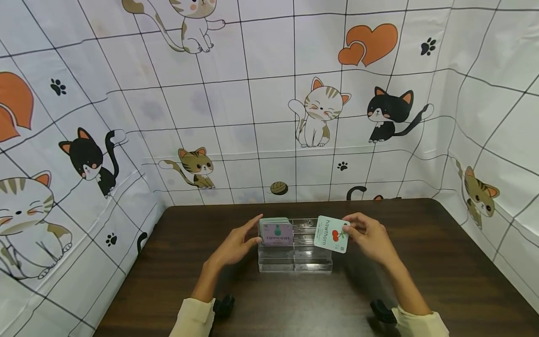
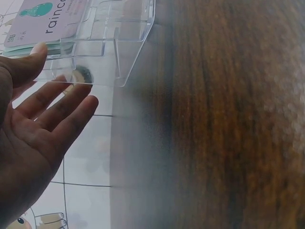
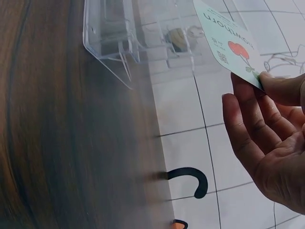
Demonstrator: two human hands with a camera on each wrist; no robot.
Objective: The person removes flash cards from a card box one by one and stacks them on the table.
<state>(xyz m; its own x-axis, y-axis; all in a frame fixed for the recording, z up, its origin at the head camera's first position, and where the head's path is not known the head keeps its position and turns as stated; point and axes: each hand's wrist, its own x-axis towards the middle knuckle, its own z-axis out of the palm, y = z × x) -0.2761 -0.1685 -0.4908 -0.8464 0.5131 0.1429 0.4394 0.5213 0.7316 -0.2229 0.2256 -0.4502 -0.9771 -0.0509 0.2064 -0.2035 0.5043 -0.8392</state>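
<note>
A clear plastic tiered card holder [image 1: 313, 254] stands on the dark wood table. Its back left section holds a stack of cards, the front one a purple raincoat card [image 1: 278, 235]. My left hand [image 1: 236, 244] is at the holder's left side, fingers loosely extended; in the left wrist view its thumb [image 2: 34, 59] lies at the edge of the card stack. Between thumb and fingers, my right hand [image 1: 372, 236] pinches a pale green hawthorn card [image 1: 330, 234] by its edge. The card is tilted and overlaps the holder's right side in the head view.
The brown tabletop [image 1: 286, 304] spreads around the holder. Behind it and at both sides hangs a white grid-patterned cloth [image 1: 269, 117] with printed cats. Black straps [image 1: 224, 305] sit at both wrists.
</note>
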